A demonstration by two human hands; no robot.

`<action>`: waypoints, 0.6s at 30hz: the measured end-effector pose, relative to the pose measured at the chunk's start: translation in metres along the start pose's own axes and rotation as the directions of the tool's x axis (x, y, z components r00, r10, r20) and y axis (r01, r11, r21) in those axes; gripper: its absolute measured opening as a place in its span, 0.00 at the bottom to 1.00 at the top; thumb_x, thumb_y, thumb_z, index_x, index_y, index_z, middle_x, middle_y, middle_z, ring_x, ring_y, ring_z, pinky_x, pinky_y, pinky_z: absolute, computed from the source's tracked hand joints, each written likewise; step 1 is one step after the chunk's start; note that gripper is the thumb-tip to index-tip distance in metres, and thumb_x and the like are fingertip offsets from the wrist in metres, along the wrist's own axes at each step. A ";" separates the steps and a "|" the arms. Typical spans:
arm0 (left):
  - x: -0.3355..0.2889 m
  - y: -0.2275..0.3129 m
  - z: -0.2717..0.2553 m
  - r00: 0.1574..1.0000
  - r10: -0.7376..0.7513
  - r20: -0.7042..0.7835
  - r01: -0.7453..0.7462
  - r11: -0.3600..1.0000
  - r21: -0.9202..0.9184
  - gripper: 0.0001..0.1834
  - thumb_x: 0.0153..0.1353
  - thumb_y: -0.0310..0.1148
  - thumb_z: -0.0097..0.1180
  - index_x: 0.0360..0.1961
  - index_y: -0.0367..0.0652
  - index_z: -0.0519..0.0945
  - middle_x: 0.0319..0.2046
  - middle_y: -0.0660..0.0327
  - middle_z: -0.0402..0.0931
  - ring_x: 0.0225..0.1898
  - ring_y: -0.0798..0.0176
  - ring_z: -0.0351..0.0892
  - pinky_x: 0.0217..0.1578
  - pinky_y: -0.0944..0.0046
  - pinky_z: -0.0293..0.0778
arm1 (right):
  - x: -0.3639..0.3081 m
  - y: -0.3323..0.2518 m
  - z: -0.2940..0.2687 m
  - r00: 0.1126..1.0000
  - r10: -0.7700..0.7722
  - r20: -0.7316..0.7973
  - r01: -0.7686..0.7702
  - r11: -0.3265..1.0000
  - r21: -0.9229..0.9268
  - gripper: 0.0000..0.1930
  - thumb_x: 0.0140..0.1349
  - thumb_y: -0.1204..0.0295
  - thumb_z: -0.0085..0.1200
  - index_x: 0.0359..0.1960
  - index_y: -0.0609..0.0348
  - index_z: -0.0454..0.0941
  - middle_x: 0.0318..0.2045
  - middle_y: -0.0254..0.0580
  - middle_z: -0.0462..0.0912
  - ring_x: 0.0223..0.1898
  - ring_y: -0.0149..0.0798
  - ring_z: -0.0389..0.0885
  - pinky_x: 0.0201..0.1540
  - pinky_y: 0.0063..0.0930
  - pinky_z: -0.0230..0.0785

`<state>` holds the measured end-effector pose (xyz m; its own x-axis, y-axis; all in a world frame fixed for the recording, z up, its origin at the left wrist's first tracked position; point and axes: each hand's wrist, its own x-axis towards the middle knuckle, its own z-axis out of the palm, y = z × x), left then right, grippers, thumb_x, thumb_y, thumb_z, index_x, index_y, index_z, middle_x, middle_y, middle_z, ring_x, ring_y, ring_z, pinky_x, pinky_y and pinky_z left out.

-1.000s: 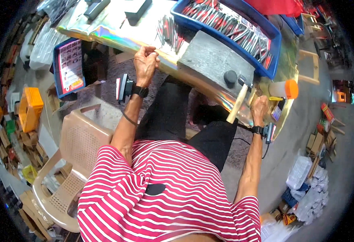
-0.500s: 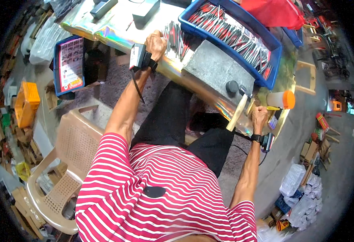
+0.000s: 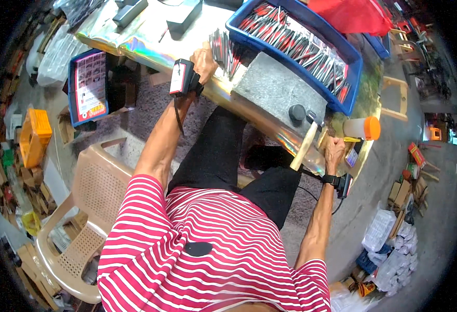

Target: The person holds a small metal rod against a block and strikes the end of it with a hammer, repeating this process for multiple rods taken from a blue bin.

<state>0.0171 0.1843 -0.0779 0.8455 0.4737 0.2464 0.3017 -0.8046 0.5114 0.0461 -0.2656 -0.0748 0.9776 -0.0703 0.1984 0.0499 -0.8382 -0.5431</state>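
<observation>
My left hand, with a wrist device strapped on, rests on the shiny table right beside a loose pile of red-and-black hand tools. Its fingers curl out of sight, so any hold is hidden. My right hand is a closed fist at the table's near edge. A wooden-handled hammer lies just left of it, apart from the fingers. A grey stone slab with a black round knob lies between my hands.
A long blue tray of red-and-black tools sits behind the slab. A white bottle with an orange cap lies near my right hand. Black boxes stand at the back, and a beige plastic chair and a blue box are on my left.
My left hand has moved forward from the table's near edge onto the table, up to the pile of tools. My right fist has stayed by the hammer.
</observation>
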 end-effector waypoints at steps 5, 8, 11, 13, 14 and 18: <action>-0.004 0.008 -0.006 0.993 -0.021 -0.113 0.001 0.985 -0.172 0.20 0.40 0.25 0.44 0.39 0.32 0.65 0.12 0.51 0.68 0.17 0.53 0.70 0.19 0.58 0.65 | -0.001 -0.003 -0.006 0.999 0.000 -0.050 0.001 1.000 0.021 0.11 0.47 0.71 0.44 0.16 0.68 0.61 0.13 0.48 0.64 0.17 0.39 0.62 0.24 0.34 0.57; -0.008 0.012 -0.013 0.986 -0.169 0.000 0.147 0.857 -0.494 0.20 0.42 0.28 0.45 0.40 0.31 0.66 0.14 0.56 0.69 0.18 0.60 0.71 0.20 0.61 0.69 | 0.001 -0.005 -0.009 0.999 0.009 -0.038 -0.008 1.000 0.015 0.13 0.48 0.68 0.42 0.17 0.68 0.63 0.14 0.44 0.64 0.19 0.33 0.62 0.25 0.30 0.57; -0.015 0.019 -0.028 0.951 -0.272 0.147 0.287 0.602 -0.745 0.19 0.44 0.24 0.46 0.40 0.28 0.66 0.19 0.60 0.69 0.17 0.72 0.69 0.16 0.73 0.69 | 0.002 0.001 -0.005 0.994 -0.008 -0.110 0.013 0.999 0.043 0.12 0.49 0.69 0.43 0.16 0.66 0.62 0.14 0.48 0.63 0.19 0.36 0.61 0.24 0.32 0.56; -0.025 0.023 -0.043 0.952 -0.267 0.153 0.274 0.508 -0.817 0.19 0.45 0.23 0.47 0.41 0.26 0.64 0.21 0.58 0.69 0.18 0.71 0.69 0.15 0.75 0.69 | 0.005 -0.005 -0.003 0.995 0.007 -0.104 0.005 0.993 0.118 0.13 0.49 0.68 0.43 0.15 0.66 0.61 0.13 0.49 0.64 0.18 0.37 0.63 0.23 0.33 0.55; -0.031 0.028 -0.050 0.950 -0.267 0.161 0.266 0.422 -0.867 0.18 0.46 0.23 0.48 0.40 0.27 0.65 0.22 0.58 0.69 0.18 0.71 0.69 0.15 0.75 0.69 | 0.007 -0.001 -0.004 0.996 -0.005 -0.087 0.013 0.996 0.090 0.12 0.49 0.69 0.43 0.16 0.66 0.64 0.14 0.50 0.65 0.19 0.36 0.65 0.24 0.32 0.57; -0.050 0.043 -0.067 0.925 -0.245 0.291 0.327 0.118 -0.938 0.10 0.48 0.20 0.48 0.33 0.33 0.66 0.23 0.58 0.69 0.20 0.68 0.70 0.16 0.74 0.66 | -0.002 -0.018 -0.009 0.952 0.295 0.083 -0.292 0.790 0.540 0.07 0.51 0.72 0.46 0.20 0.62 0.70 0.14 0.35 0.69 0.14 0.26 0.66 0.16 0.19 0.59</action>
<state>-0.0415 0.1506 -0.0131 0.8361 0.5311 -0.1372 -0.1012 0.3951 0.9130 0.0417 -0.2554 -0.0577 0.9624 -0.2689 -0.0391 -0.1353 -0.3495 -0.9271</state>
